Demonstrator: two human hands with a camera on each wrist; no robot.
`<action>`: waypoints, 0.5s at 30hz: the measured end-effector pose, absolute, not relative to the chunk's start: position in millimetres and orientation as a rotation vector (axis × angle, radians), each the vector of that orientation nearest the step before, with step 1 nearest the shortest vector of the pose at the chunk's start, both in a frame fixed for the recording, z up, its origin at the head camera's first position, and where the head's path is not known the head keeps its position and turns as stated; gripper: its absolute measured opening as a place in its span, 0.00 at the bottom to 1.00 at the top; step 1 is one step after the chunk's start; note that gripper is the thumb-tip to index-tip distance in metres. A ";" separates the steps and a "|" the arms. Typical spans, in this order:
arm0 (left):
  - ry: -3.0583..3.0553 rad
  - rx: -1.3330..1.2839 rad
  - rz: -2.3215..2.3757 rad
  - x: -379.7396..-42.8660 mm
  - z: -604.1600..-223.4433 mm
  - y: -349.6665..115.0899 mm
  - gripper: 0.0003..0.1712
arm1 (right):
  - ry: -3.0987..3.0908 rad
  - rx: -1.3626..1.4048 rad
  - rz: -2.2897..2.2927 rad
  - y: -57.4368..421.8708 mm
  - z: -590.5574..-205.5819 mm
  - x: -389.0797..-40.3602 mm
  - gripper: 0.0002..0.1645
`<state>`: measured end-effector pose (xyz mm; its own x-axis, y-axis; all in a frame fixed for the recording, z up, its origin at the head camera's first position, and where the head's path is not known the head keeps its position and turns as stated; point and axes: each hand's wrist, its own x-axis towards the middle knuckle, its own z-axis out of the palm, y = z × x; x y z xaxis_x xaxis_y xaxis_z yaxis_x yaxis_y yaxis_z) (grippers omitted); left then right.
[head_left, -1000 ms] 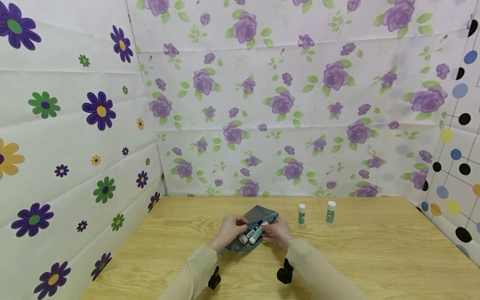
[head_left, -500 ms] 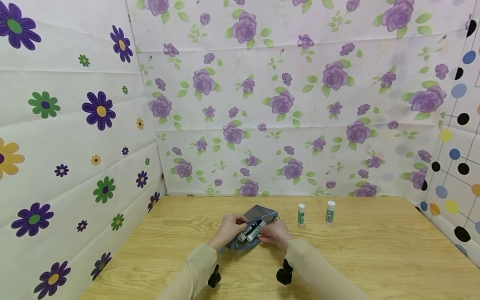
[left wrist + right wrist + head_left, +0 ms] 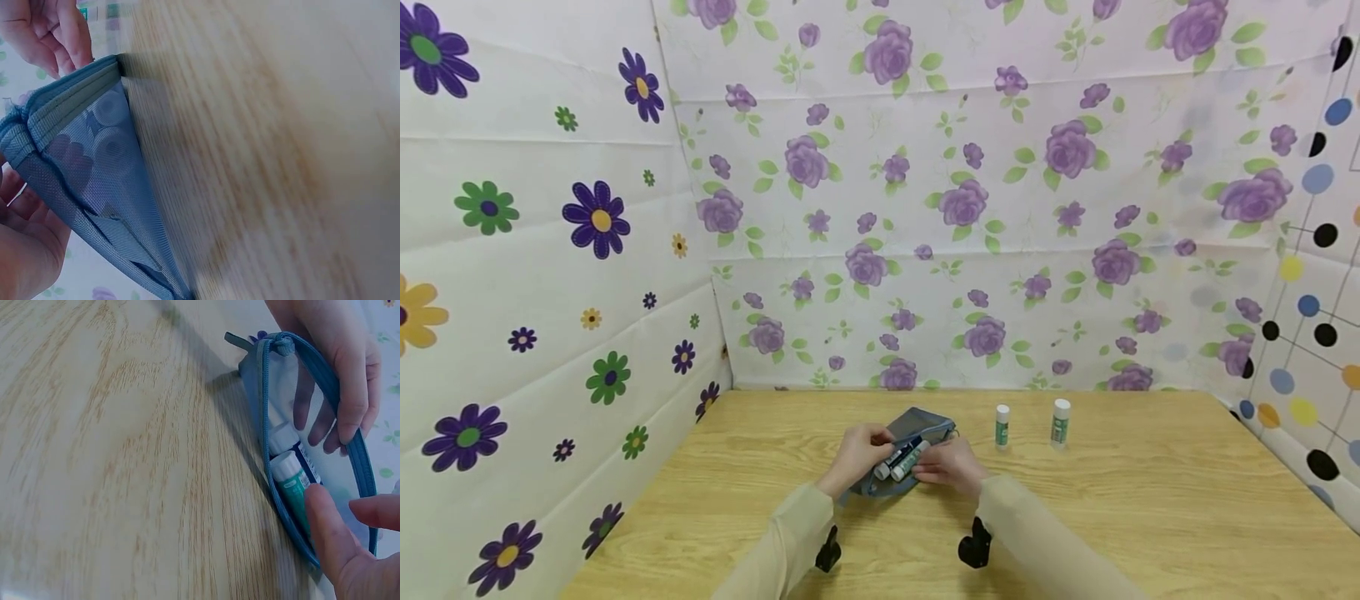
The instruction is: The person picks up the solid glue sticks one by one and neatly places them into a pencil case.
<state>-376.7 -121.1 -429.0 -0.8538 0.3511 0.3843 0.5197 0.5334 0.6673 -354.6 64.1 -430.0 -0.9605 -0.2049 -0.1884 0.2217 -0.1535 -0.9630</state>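
Note:
A blue mesh zip pouch (image 3: 913,422) lies on the table with its mouth gaping. Inside it two glue sticks lie side by side: a green-labelled one (image 3: 291,482) and a dark-blue-labelled one (image 3: 309,464), both with white ends. My left hand (image 3: 859,458) pinches the pouch's zipped rim between thumb and fingers, holding that side up. At the other side of the mouth is my right hand (image 3: 953,465), its fingers extended over the green glue stick. In the right wrist view one fingertip overlaps the green stick; contact is hard to judge.
Two more green-labelled glue sticks, a smaller one (image 3: 1002,427) and a larger one (image 3: 1060,422), stand upright on the wooden table (image 3: 1120,500) right of the pouch. A floral sheet (image 3: 970,275) hangs behind the table's far edge.
The green glue stick has shifted slightly left and deeper into the pouch, with my right hand's fingers following. My left hand keeps its hold on the rim.

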 end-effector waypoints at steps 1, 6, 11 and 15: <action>-2.565 -0.739 -1.218 -376.7 -429.0 -121.1 0.04 | 1.818 0.019 -2.198 65.3 -430.0 -354.9 0.20; -2.566 -0.721 -1.222 -376.3 -429.3 -121.8 0.05 | 1.780 0.035 -2.230 74.6 -431.1 -356.7 0.21; -2.569 -0.714 -1.226 -376.0 -430.8 -122.1 0.05 | 1.770 0.036 -2.249 84.9 -431.3 -357.4 0.19; -2.565 -0.720 -1.226 -376.3 -430.4 -121.9 0.05 | 1.756 0.035 -2.267 94.2 -429.7 -357.2 0.20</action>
